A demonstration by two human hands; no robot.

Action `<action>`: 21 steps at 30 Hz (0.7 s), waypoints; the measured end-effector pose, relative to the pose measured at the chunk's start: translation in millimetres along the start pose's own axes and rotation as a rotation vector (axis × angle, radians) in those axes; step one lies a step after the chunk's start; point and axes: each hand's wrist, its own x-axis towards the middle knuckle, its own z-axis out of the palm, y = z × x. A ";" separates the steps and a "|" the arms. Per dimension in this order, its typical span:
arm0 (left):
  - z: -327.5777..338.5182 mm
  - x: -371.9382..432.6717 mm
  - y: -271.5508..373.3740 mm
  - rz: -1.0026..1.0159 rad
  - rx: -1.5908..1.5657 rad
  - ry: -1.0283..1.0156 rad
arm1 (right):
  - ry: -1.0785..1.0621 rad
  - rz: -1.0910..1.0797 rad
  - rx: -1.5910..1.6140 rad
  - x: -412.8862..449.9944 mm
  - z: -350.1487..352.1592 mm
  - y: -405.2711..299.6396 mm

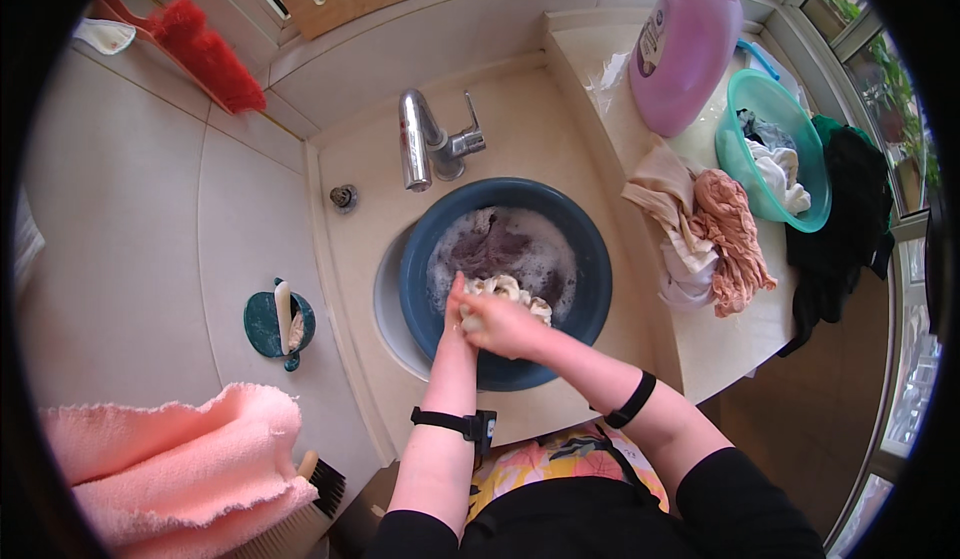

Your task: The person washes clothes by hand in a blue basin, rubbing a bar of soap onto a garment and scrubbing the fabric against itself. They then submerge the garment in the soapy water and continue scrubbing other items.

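Note:
A blue plastic basin [506,286] sits over the sink, holding dark, soapy water with foam. Above the near part of the basin, my right hand [501,324] is closed on a bunched whitish cloth [504,289]. Close against it, my left hand [456,300] is turned edge-on with its fingers pointing up; part of it is hidden behind the right hand, so its grip cannot be made out. A dark fabric-like mass [491,247] shows in the water. Behind the basin stands a chrome faucet [431,138].
Right counter: a pink detergent bottle [686,56], a turquoise basin [814,210] with clothes, crumpled pink garments [727,240] and black clothing [844,206]. Left: a green soap holder [261,324] on the tiles, a pink towel [187,461], a red brush [206,56]. A drain plug [343,198] lies left of the faucet.

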 end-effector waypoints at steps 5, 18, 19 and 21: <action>-18.5 12.6 -2.6 0.235 0.024 -0.202 | 0.118 0.173 -0.146 4.1 9.3 -22.5; 51.5 -121.0 17.3 0.600 0.788 -0.185 | -0.208 0.092 0.135 -11.7 -38.7 48.7; 64.0 -140.1 22.8 0.526 0.779 -0.245 | -0.260 -0.006 0.175 -13.1 -42.4 47.6; 66.5 -153.7 30.5 0.524 0.823 -0.283 | -0.194 -0.028 0.221 -27.0 -54.5 36.9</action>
